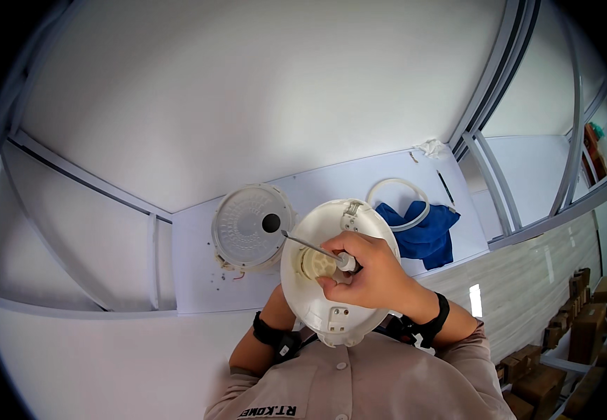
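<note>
A white round plastic shell (361, 316) is tilted up in front of my chest, with metal hinge-like fittings on its inner face. My left hand (282, 306) reaches behind its left side and supports it; the fingers are hidden. My right hand (375, 271) is closed around a screwdriver (310, 245) inside the shell. The screwdriver's thin shaft points to the far left, clear of any screw. Thumb and forefinger of this hand are spread about a cream round cap (322, 263) at the shell's middle; I cannot tell whether they grip it.
A grey-white round lid (242, 231) with a dark round hole lies at left on the white table (195, 283), small crumbs beside it. At right are a blue cloth (429, 234), a white ring gasket (397, 180), a dark pen-like stick (445, 187) and crumpled white tissue (431, 148).
</note>
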`<action>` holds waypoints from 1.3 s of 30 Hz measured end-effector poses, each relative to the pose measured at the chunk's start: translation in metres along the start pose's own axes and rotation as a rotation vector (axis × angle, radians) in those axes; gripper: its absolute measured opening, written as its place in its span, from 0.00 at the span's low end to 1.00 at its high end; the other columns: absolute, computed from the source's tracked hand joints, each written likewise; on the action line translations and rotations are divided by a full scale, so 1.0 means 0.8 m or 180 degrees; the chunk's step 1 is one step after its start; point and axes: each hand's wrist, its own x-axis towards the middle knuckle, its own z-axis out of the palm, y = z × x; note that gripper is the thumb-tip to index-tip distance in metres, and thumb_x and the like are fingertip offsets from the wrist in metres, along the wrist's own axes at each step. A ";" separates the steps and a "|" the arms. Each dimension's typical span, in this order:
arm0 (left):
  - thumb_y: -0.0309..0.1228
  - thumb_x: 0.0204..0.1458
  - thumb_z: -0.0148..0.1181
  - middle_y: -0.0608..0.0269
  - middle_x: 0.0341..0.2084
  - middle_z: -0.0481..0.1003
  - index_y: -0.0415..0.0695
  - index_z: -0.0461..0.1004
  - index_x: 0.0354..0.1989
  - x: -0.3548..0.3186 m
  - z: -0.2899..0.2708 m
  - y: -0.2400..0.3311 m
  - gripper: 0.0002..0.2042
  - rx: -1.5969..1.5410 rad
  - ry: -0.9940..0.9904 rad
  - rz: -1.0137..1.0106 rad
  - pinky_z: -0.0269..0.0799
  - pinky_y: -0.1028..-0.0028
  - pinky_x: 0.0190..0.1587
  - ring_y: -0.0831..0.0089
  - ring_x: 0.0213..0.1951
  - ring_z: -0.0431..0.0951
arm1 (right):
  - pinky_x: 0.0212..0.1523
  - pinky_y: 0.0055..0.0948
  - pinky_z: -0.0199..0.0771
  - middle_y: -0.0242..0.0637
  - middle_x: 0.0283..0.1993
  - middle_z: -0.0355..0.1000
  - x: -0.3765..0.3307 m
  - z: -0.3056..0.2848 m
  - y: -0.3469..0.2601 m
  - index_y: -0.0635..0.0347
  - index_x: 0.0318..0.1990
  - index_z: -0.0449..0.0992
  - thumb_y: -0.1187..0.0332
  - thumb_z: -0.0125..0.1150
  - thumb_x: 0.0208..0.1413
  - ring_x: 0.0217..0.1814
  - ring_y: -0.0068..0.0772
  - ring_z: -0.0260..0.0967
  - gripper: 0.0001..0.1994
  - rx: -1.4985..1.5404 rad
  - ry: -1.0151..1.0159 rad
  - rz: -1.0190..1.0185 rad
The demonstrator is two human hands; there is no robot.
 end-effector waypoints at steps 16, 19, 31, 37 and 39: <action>0.37 0.48 0.82 0.54 0.63 0.74 0.43 0.64 0.73 -0.011 0.000 -0.010 0.44 0.0078 -0.0027 -0.0143 0.77 0.59 0.62 0.64 0.62 0.76 | 0.40 0.30 0.82 0.39 0.41 0.79 -0.008 -0.012 -0.007 0.61 0.51 0.79 0.72 0.79 0.44 0.38 0.37 0.80 0.24 0.0063 -0.0223 -0.0370; 0.37 0.48 0.82 0.54 0.63 0.74 0.43 0.64 0.73 -0.018 0.002 -0.008 0.44 0.0145 -0.0004 -0.0114 0.77 0.59 0.62 0.64 0.62 0.76 | 0.40 0.31 0.83 0.40 0.41 0.79 -0.010 -0.013 -0.005 0.60 0.52 0.79 0.71 0.80 0.45 0.38 0.39 0.81 0.25 0.0069 -0.0269 -0.0474; 0.36 0.47 0.82 0.55 0.62 0.74 0.43 0.63 0.73 -0.033 0.000 -0.011 0.45 0.0336 0.0036 -0.0164 0.77 0.60 0.62 0.65 0.62 0.76 | 0.35 0.32 0.80 0.41 0.43 0.78 -0.018 -0.023 -0.007 0.59 0.59 0.78 0.72 0.79 0.48 0.35 0.40 0.79 0.28 0.0143 -0.0529 -0.0901; 0.36 0.47 0.83 0.55 0.62 0.74 0.43 0.63 0.73 -0.031 -0.001 -0.012 0.45 0.0419 0.0039 -0.0174 0.77 0.60 0.62 0.65 0.61 0.76 | 0.32 0.31 0.79 0.39 0.45 0.76 -0.025 -0.025 0.001 0.57 0.60 0.80 0.71 0.79 0.45 0.33 0.39 0.77 0.30 -0.0197 -0.0577 -0.1108; 0.36 0.47 0.83 0.55 0.62 0.74 0.43 0.63 0.73 -0.031 -0.002 -0.013 0.45 0.0426 0.0041 -0.0176 0.77 0.60 0.62 0.65 0.61 0.76 | 0.31 0.31 0.78 0.38 0.45 0.76 -0.028 -0.024 0.003 0.56 0.59 0.80 0.70 0.78 0.44 0.32 0.38 0.76 0.30 -0.0391 -0.0547 -0.1165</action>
